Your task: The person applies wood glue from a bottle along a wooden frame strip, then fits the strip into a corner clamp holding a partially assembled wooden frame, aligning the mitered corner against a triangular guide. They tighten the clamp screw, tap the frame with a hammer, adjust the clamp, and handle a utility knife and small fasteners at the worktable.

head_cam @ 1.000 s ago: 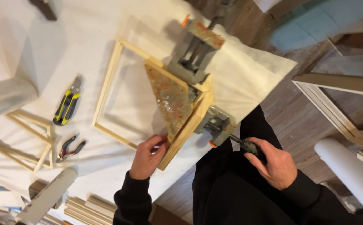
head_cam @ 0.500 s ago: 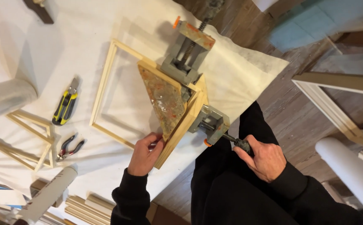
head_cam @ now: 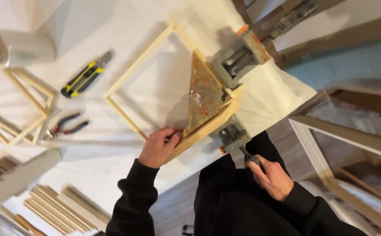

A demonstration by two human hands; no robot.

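I see the white-covered bench (head_cam: pixel 125 144) carrying a square wooden frame (head_cam: pixel 131 74), one corner locked in a grey corner clamp (head_cam: pixel 234 65) at the bench edge. No containers to log. My left hand (head_cam: pixel 157 146) lies on the near rail, fingers (head_cam: pixel 169 131) curled and pinching it, sleeve reaching up from below. My right hand (head_cam: pixel 271 177) fists tight around the clamp handle (head_cam: pixel 246 154), off the bench edge.

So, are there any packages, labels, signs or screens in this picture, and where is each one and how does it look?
None: no package, label, sign or screen shows.
Nearest to packaging: clear film roll, top left corner of the white table, cylinder with a dark core.
Pale roll, lower left, long and whitish, partly blurred.
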